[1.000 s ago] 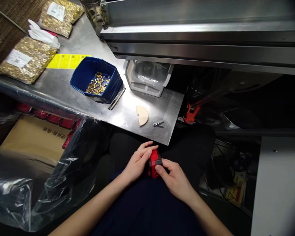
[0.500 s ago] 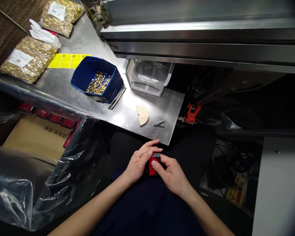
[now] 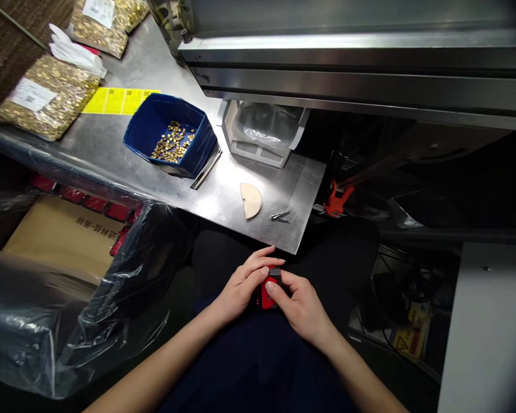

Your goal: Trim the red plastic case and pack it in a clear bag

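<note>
Over my lap, just below the table corner, I have a small red-and-black plastic part (image 3: 267,295) between my hands. My right hand (image 3: 303,301) grips it from the right, thumb pressed on its red face. Against its left and upper side rests my left hand (image 3: 243,284), thumb at the top and fingers stretched past it. The part's far side and underside are hidden by my fingers. On the metal table (image 3: 223,201) ahead lie a half-round wooden piece (image 3: 251,201) and a small metal tool (image 3: 280,217).
A blue bin (image 3: 148,129) holds many small brass pieces (image 3: 172,143), with a pen-like tool (image 3: 207,169) beside it. Farther right stands a grey bin (image 3: 262,152) with clear plastic. Bags of brass parts (image 3: 64,92) lie left. Below, a plastic-lined box (image 3: 60,229) contains red parts. A metal beam overhangs the back.
My hands stay nearly in place on the red-and-black part, with the left fingers shifted slightly. The whole view has moved a little.
</note>
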Demonstrator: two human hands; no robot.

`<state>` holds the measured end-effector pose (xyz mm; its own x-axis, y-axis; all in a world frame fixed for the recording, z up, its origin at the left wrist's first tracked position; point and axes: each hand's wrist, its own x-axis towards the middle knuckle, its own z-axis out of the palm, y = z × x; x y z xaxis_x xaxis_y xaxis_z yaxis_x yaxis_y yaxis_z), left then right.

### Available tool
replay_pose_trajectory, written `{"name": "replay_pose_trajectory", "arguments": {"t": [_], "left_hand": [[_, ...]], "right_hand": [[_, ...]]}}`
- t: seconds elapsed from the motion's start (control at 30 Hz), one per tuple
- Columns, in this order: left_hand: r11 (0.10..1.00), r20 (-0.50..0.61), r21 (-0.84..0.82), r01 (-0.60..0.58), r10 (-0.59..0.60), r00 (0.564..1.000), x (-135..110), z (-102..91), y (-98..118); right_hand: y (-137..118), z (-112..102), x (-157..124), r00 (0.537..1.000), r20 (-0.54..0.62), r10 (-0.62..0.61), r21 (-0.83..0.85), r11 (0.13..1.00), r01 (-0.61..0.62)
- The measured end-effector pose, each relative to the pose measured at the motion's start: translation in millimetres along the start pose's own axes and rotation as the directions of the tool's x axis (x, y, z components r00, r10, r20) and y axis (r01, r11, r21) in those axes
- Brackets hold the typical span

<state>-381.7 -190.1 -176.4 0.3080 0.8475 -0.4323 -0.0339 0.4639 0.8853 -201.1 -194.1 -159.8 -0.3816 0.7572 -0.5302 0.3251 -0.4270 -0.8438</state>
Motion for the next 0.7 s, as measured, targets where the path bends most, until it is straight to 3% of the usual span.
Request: {"name": "replay_pose_trajectory", "arguments": {"t": [0.17, 0.4, 0.47, 0.53, 0.7], "left_hand": [[0.995, -0.131, -0.069, 0.077, -0.085, 0.988, 10, 9.6, 7], [0.937, -0.127, -0.246, 0.248, -0.284, 0.950, 17, 4.9, 5], [0.964, -0.160, -0.171, 0.202, -0.229, 0.960, 17, 2.1, 8], [0.995, -0.198, -0.045, 0.090, -0.097, 0.975, 16, -1.2, 12], [0.993, -0.034, 0.050, -0.103, 0.105, 0.994, 7, -10.0, 23]], "right_hand": [[-3, -2, 0, 0.999, 0.026, -0.048, -0.014, 0.999, 0.048], [-3, -6, -3, 0.991, 0.024, -0.129, -0.136, 0.982, 0.131], [0, -6, -3, 0.987, -0.037, -0.157, -0.109, 0.982, 0.152], [0, -6, -2, 0.979, -0.085, -0.186, -0.066, 0.981, 0.180], [-9, -11, -1, 0.970, -0.157, -0.186, 0.004, 0.982, 0.189]]}}
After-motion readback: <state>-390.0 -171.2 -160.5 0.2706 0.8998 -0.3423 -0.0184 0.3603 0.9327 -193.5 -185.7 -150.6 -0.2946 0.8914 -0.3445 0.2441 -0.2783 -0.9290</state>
